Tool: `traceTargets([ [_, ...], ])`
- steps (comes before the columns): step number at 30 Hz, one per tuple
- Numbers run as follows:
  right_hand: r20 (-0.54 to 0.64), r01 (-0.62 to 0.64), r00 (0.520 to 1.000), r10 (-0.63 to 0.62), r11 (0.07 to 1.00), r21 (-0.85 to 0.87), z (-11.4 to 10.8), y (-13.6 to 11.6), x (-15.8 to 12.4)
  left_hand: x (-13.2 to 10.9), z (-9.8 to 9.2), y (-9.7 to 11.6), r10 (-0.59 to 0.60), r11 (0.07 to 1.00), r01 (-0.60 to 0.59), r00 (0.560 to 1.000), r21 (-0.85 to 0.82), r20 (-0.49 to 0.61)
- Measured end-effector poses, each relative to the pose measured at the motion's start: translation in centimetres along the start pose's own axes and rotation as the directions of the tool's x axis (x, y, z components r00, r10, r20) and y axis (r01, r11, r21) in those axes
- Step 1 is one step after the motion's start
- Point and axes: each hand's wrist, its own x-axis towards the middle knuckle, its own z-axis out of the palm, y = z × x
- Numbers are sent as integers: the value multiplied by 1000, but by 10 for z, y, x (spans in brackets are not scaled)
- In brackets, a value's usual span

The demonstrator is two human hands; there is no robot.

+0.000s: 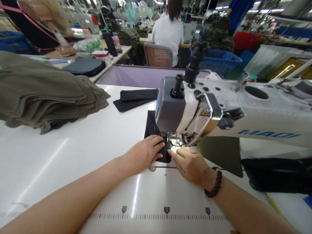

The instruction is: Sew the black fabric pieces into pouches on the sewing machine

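Note:
A piece of black fabric (pixel 164 154) lies flat under the presser foot of a white sewing machine (pixel 231 120). My left hand (pixel 145 151) rests on the fabric's left side, its fingers stretched out and pressing down. On the right edge, the index fingertip of my right hand (pixel 191 162) touches the fabric beside the needle plate. The other fingers of that hand are partly bent but do not wrap round anything. Part of the fabric runs back behind the machine head, which hides some of it.
A stack of olive fabric pieces (pixel 48 94) lies at the left. Folded black strips (pixel 138 95) lie behind the needle area. An olive piece (pixel 220 152) and a black bundle (pixel 278 175) are at the right. A person in a white shirt (pixel 168 35) sits ahead.

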Motion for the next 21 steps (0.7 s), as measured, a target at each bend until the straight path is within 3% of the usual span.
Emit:
traceTargets([
  [21, 62, -72, 996, 69, 995, 63, 1, 0, 1, 2, 2, -8, 39, 999, -39, 999, -4, -25],
])
